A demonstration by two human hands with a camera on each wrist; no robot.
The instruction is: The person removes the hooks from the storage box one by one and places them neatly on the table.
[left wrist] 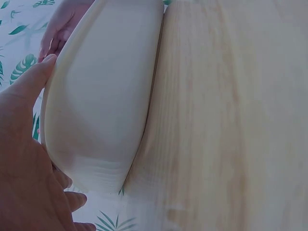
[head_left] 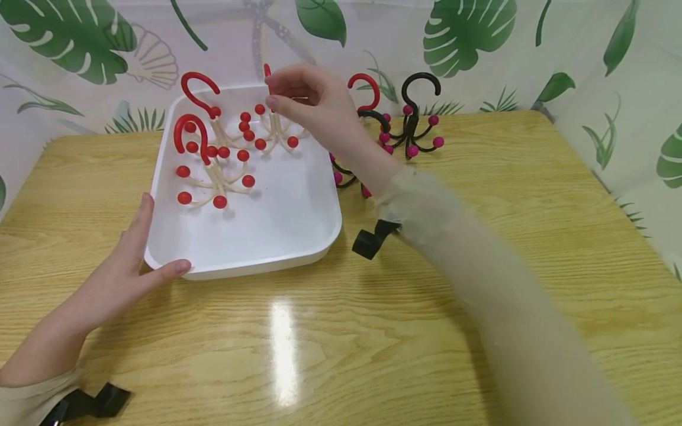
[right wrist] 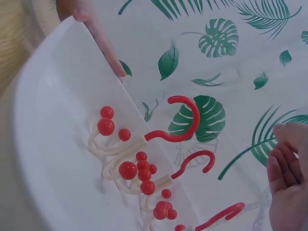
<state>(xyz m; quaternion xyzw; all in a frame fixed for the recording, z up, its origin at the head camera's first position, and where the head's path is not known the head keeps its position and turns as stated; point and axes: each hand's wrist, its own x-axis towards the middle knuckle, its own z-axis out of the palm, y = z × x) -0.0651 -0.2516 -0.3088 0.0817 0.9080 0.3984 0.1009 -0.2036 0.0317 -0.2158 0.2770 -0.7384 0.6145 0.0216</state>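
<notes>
A white tray (head_left: 266,222) holds three octopus-shaped hangers, each with a red top hook and cream arms tipped with red balls: a front hanger (head_left: 217,177), one behind it (head_left: 215,125) and one at the back right (head_left: 274,127). My right hand (head_left: 314,97) hovers by the back-right hanger's hook, overlapping it in the head view. In the right wrist view that red hook (right wrist: 224,216) stands apart from the loosely bent fingers, which hold nothing. My left hand (head_left: 125,254) rests against the tray's near left corner, fingers straight along the side, thumb at the front rim.
Right of the tray, partly behind my right forearm, stand black hangers (head_left: 412,121) with pink balls and another red hook (head_left: 367,86). A leaf-patterned cloth (head_left: 373,35) rises behind the wooden table (head_left: 426,355).
</notes>
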